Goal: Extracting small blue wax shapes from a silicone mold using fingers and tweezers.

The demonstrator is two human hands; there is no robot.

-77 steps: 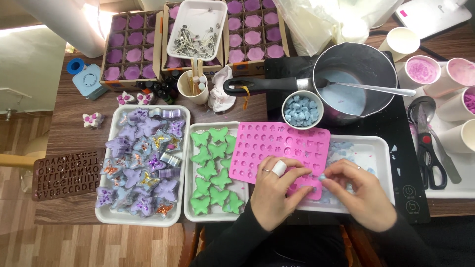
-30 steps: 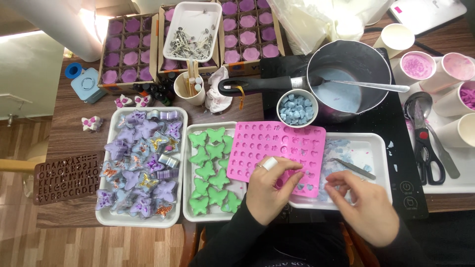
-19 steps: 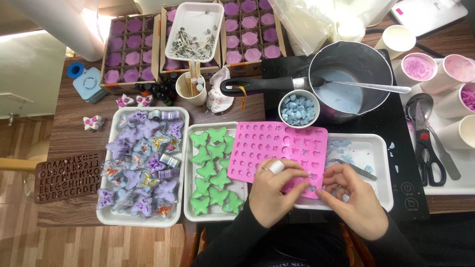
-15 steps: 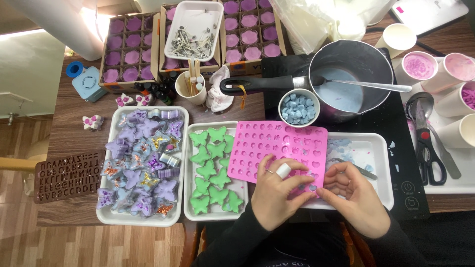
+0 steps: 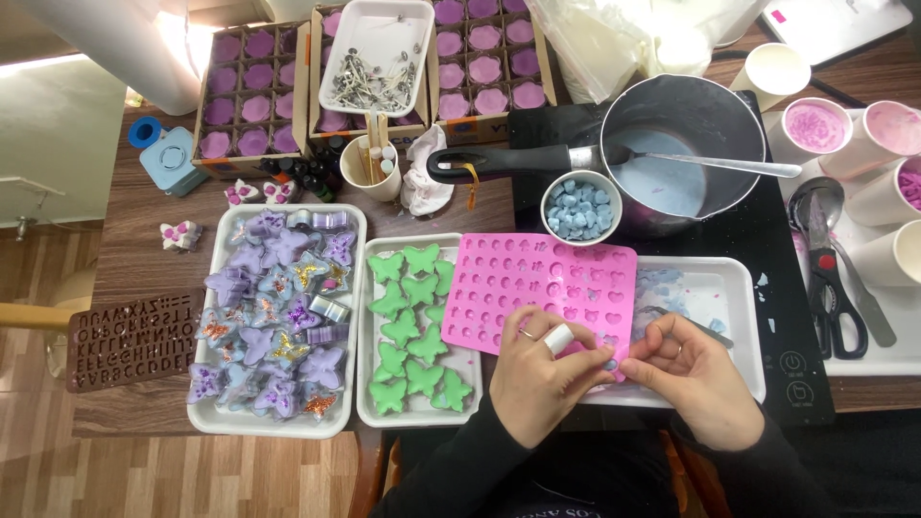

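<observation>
A pink silicone mould (image 5: 537,288) with many small cavities lies across a white tray (image 5: 739,288). My left hand (image 5: 537,379), with a white bandage on one finger, grips the mould's near edge and bends it. My right hand (image 5: 686,374) pinches the same edge beside it, fingertips meeting at a small pale blue piece (image 5: 610,364). Pale blue bits lie scattered on the tray by my right hand.
A tray of green butterflies (image 5: 414,331) and a tray of purple butterflies (image 5: 278,317) sit to the left. Behind are a bowl of blue pieces (image 5: 579,206), a saucepan of pale blue liquid (image 5: 672,163), purple-filled boxes (image 5: 254,91), cups (image 5: 814,125), scissors (image 5: 833,288) and a brown letter mould (image 5: 129,336).
My right hand came back from the tray to the mould's near edge beside my left hand, and both hands now pinch that edge together.
</observation>
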